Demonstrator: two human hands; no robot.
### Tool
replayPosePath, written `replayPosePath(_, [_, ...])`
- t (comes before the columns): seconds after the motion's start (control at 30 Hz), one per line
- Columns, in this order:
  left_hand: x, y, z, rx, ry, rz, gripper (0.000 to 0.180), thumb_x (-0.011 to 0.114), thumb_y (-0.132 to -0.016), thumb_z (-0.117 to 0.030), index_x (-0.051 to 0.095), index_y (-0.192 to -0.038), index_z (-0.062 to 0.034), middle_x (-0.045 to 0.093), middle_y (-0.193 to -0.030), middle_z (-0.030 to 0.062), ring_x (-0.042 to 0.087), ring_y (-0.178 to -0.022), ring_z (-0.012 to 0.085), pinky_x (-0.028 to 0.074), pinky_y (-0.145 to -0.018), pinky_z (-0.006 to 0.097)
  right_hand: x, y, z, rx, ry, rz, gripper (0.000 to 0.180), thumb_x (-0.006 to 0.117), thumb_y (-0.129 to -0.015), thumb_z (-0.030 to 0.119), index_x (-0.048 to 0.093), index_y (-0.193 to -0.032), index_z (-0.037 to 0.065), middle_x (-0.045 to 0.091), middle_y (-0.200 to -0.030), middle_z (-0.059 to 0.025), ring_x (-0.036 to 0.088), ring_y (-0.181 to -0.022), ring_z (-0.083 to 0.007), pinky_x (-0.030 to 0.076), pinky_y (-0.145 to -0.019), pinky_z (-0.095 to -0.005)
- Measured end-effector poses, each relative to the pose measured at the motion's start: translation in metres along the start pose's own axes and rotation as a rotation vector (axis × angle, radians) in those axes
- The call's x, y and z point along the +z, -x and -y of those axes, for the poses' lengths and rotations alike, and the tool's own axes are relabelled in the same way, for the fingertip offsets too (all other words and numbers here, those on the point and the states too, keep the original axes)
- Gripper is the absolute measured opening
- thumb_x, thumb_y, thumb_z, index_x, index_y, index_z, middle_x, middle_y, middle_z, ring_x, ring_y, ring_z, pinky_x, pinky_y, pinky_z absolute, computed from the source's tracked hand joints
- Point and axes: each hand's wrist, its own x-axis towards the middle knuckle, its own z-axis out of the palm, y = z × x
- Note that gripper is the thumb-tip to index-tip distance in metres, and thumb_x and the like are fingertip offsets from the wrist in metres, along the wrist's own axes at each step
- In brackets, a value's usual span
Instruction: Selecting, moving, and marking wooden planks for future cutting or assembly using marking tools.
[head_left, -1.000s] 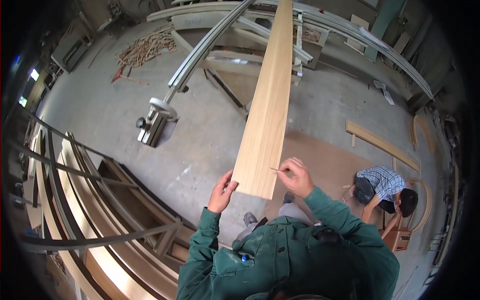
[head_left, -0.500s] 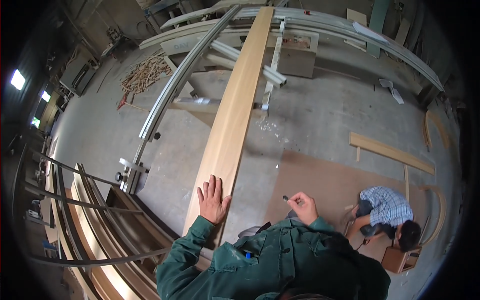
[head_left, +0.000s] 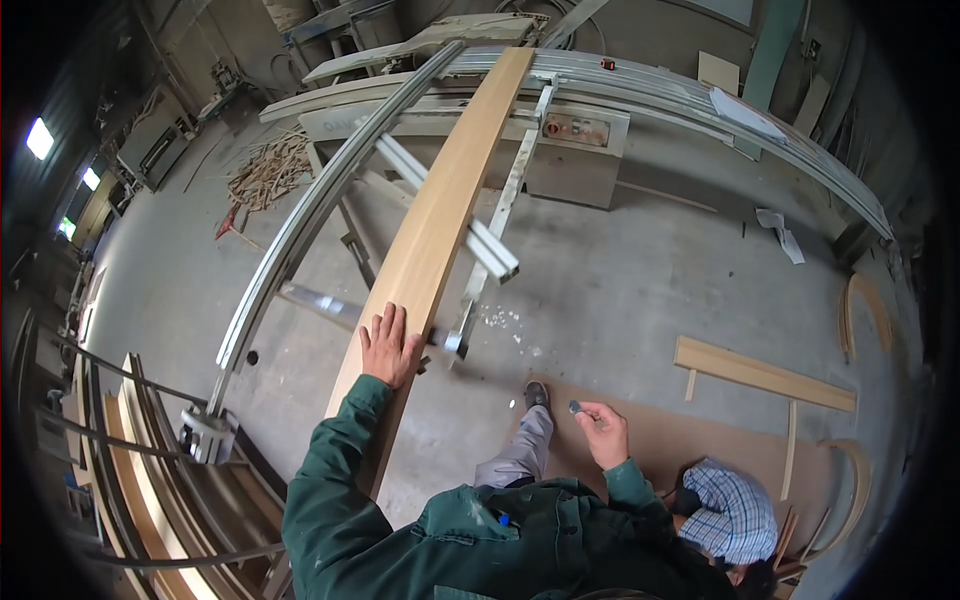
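A long pale wooden board (head_left: pixel 425 230) stretches away from me across the metal frame of a saw table. My left hand (head_left: pixel 390 347) lies flat on its near part, fingers stretched out and thumb toward the right edge. To the right, away from the board, my right hand (head_left: pixel 604 434) is raised with thumb and forefinger pinched together. Between those fingertips is a small dark grey piece (head_left: pixel 574 407), too small to tell its kind. The board's near end passes behind my left sleeve.
The saw's long metal rail (head_left: pixel 300 235) runs left of the board, with a crossbar (head_left: pixel 490 250) under it. Curved wooden parts (head_left: pixel 150 470) stand in a rack at lower left. A co-worker in a checked shirt (head_left: pixel 735 505) crouches at right near a wooden plank (head_left: pixel 765 375).
I have moved forward toward the saw, and one of my feet now shows. My left hand stays flat on the board; my right hand keeps its pinch on the small piece.
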Motion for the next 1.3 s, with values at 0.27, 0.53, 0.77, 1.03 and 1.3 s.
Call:
replayPosePath(0.27, [0.024, -0.230, -0.050, 0.020, 0.066, -0.079, 0.074, 0.047, -0.096, -0.052, 0.034, -0.151, -0.0051, 0.031, -0.159, 0.0172, 0.029, -0.143, 0.0407, 0.015, -0.117, 0.061, -0.022, -0.161, -0.016, 0.200, 0.019, 0.130, 0.013, 0.070, -0.090, 0.007, 0.068, -0.100, -0.002, 0.071, -0.087, -0.0036, 0.061, -0.080, -0.0071, 0.051, -0.073, -0.0248])
replayPosePath(0.53, [0.052, -0.410, -0.099, -0.049, 0.060, -0.082, 0.077, 0.048, -0.093, -0.055, 0.036, -0.150, -0.0041, 0.032, -0.158, 0.0182, 0.030, -0.143, 0.0399, 0.014, -0.117, 0.060, -0.047, -0.334, -0.040, 0.182, 0.102, 0.079, 0.015, 0.072, -0.088, 0.009, 0.069, -0.097, -0.002, 0.072, -0.086, -0.0052, 0.063, -0.076, -0.0086, 0.052, -0.071, -0.0257])
replayPosePath(0.77, [0.057, -0.517, -0.118, -0.092, 0.046, -0.132, 0.079, 0.050, -0.094, -0.057, 0.036, -0.150, -0.0043, 0.032, -0.158, 0.0163, 0.029, -0.144, 0.0378, 0.016, -0.118, 0.059, -0.085, -0.522, -0.077, 0.147, 0.118, 0.087, 0.009, 0.069, -0.089, 0.005, 0.067, -0.094, -0.002, 0.068, -0.084, -0.0011, 0.059, -0.078, -0.0065, 0.050, -0.073, -0.0237])
replayPosePath(1.03, [0.066, -0.560, -0.129, -0.268, 0.023, -0.094, 0.079, 0.052, -0.094, -0.056, 0.032, -0.154, -0.0083, 0.030, -0.160, 0.0147, 0.030, -0.143, 0.0430, 0.015, -0.118, 0.058, -0.064, -0.787, -0.037, -0.038, 0.175, 0.239, 0.014, 0.071, -0.088, 0.008, 0.067, -0.099, -0.001, 0.069, -0.083, -0.0047, 0.060, -0.075, -0.0095, 0.050, -0.073, -0.0261])
replayPosePath(1.3, [0.068, -0.649, -0.154, -0.367, 0.030, -0.138, 0.078, 0.054, -0.093, -0.054, 0.034, -0.152, -0.0066, 0.032, -0.158, 0.0172, 0.034, -0.141, 0.0425, 0.017, -0.117, 0.058, 0.016, -1.011, 0.014, -0.222, 0.192, 0.274, 0.019, 0.071, -0.088, 0.009, 0.068, -0.104, -0.002, 0.067, -0.082, -0.0021, 0.058, -0.076, -0.0078, 0.049, -0.072, -0.0250])
